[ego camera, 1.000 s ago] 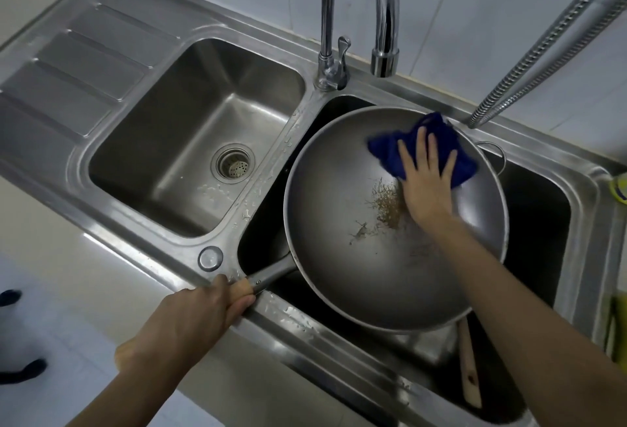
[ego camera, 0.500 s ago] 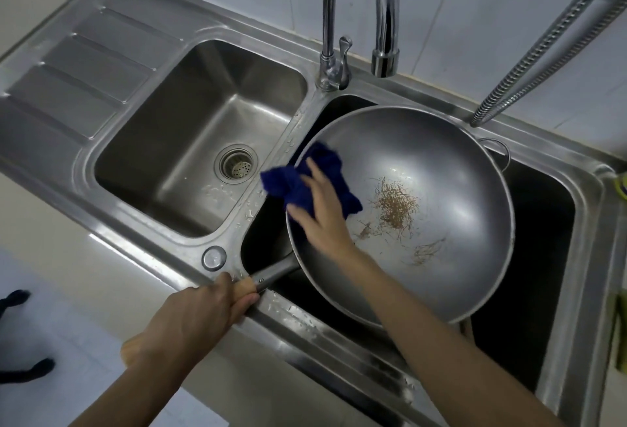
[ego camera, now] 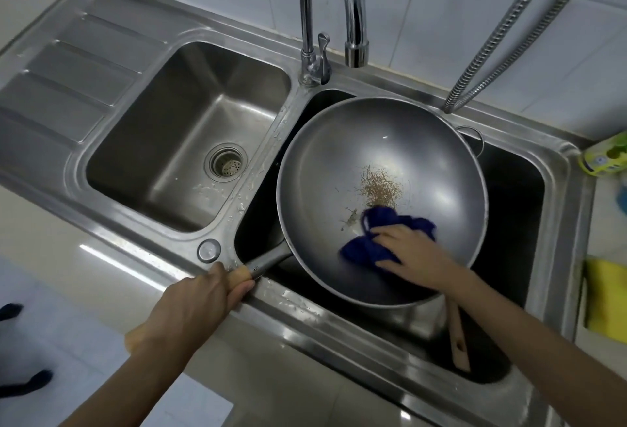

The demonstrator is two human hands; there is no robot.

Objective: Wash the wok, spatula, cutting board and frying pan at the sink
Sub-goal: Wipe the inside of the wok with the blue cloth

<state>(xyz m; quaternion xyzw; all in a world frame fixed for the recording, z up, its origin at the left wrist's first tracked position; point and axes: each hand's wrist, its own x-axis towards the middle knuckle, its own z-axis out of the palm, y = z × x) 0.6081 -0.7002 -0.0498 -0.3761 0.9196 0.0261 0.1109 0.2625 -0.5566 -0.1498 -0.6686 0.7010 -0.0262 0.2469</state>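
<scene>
Steel wok (ego camera: 383, 168) sits tilted over the sink (ego camera: 556, 168) basin — the left hand (ego camera: 200, 301) grips its handle to steady it, the right hand (ego camera: 410, 250) presses a blue cloth (ego camera: 366, 250) on the near wall, just below brown residue (ego camera: 380, 189).

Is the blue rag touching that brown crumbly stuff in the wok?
Touching, just. In the head view the blue rag, under the right hand, has its top edge at the brown residue's lower fringe in the wok.
</scene>
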